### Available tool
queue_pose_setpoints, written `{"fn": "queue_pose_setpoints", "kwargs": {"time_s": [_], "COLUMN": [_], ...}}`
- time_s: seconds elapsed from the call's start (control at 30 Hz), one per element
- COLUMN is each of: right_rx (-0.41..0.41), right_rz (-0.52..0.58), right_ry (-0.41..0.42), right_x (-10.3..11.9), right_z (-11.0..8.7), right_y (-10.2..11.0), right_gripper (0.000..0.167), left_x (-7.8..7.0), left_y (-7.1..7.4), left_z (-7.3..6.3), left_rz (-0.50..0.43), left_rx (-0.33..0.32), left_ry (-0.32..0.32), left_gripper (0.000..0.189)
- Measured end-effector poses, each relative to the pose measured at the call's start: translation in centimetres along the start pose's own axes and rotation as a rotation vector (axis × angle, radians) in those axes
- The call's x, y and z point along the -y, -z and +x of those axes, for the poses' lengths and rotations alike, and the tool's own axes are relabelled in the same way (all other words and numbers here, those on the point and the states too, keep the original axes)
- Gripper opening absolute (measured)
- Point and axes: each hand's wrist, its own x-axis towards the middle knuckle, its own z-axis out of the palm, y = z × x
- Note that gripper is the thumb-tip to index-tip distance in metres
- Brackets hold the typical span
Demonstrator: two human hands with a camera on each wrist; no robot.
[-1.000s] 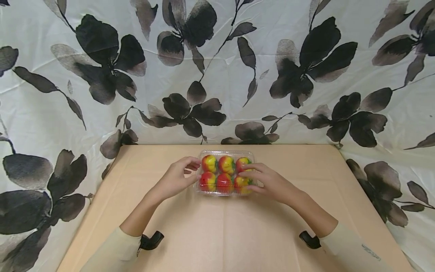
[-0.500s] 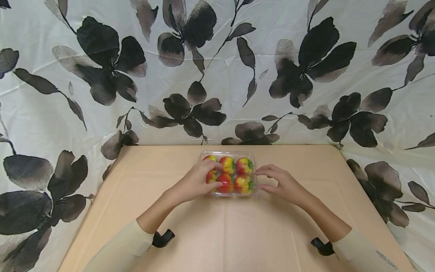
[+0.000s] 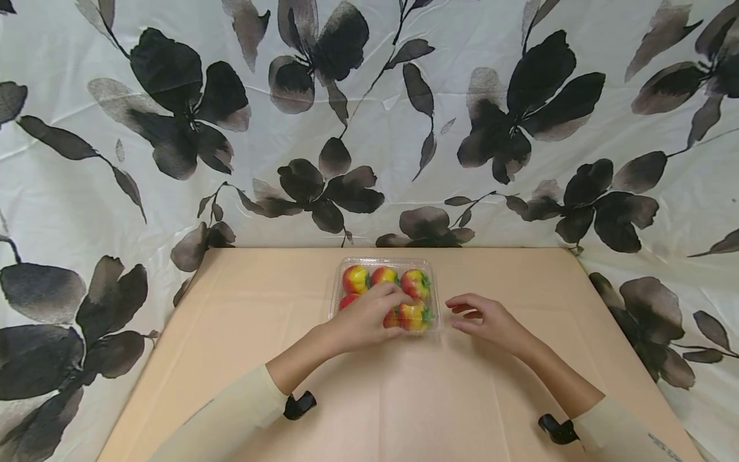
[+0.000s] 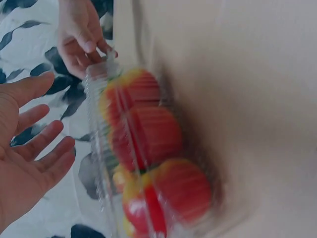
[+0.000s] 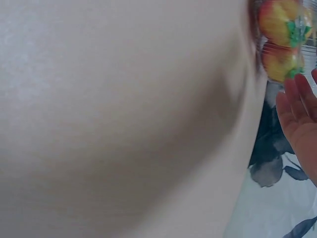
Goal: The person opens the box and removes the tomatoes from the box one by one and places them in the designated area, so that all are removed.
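A clear plastic clamshell box (image 3: 385, 261) lies near the far edge of the table, holding several round red-and-yellow fruits (image 3: 414, 282) with green bits at one end. Over its front middle is my left hand (image 3: 366, 319), hiding part of the front row. In the left wrist view the left hand (image 4: 25, 148) has its fingers spread above the box (image 4: 96, 148), gripping nothing. Just right of the box, apart from it, my right hand (image 3: 491, 325) hovers with loosely bent fingers. The right wrist view shows the right hand (image 5: 299, 116) only partly, at the edge.
A tan table covering (image 3: 381, 398) spreads under both arms. Behind and beside it hangs white cloth (image 3: 427, 128) with dark flowers. Each wrist carries a black camera mount (image 3: 300, 405).
My left hand has moved rightward from the box's left side across its top. My right hand has drawn back off the box to the right. The box stays in about the same place.
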Motion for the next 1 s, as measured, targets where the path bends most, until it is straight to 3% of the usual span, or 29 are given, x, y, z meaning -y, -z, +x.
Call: {"fn": "queue_pose_setpoints", "kwargs": {"time_s": [0.23, 0.33, 0.6, 0.8, 1.0], "right_rx": [0.132, 0.171, 0.209, 0.232, 0.248], "right_rz": [0.14, 0.168, 0.242, 0.341, 0.403], "right_ry": [-0.052, -0.061, -0.085, -0.107, -0.077], "right_x": [-1.2, -1.5, -1.6, -1.6, -1.7], "right_z": [-0.3, -0.3, -0.2, -0.1, 0.0], "right_y": [-0.9, -1.3, -2.1, -2.5, -2.7], "right_gripper": [0.041, 0.04, 0.035, 0.028, 0.024], "left_x": [-0.2, -0.2, -0.4, -0.4, -0.5], "left_y": [-2.0, -2.8, -4.3, -5.2, -5.9], "left_z": [1.0, 1.3, 1.8, 2.3, 2.6], "left_rz": [0.126, 0.17, 0.275, 0.292, 0.321], "left_rx": [-0.06, -0.073, -0.048, -0.036, -0.062], "left_ry": [-0.141, -0.167, -0.182, -0.14, -0.124], "left_gripper": [0.041, 0.038, 0.033, 0.026, 0.019]}}
